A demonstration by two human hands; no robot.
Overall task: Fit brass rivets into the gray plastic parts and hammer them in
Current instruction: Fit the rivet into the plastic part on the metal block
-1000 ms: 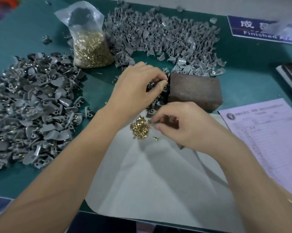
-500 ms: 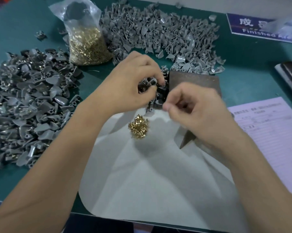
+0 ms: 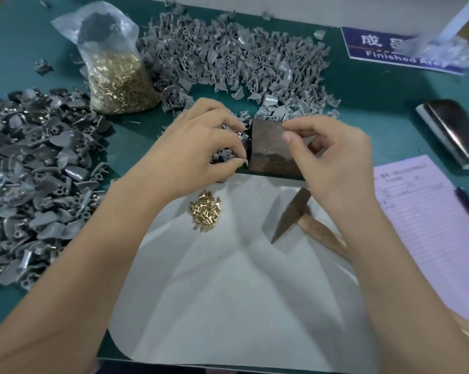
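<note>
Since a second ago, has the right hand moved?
Yes. The right hand has moved up and away from the loose rivet pile. It was picking beside the pile; now it is over the brown metal block, uncovering the hammer.

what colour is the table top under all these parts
Teal green table top, seen best in the head view.

Left hand (image 3: 201,147) grips small gray plastic parts (image 3: 228,155) beside the metal block (image 3: 268,147); right hand (image 3: 333,163), fingers curled, hovers over the block. Brass rivets (image 3: 205,213) lie below the left hand, hammer (image 3: 295,214) below the right.
</note>
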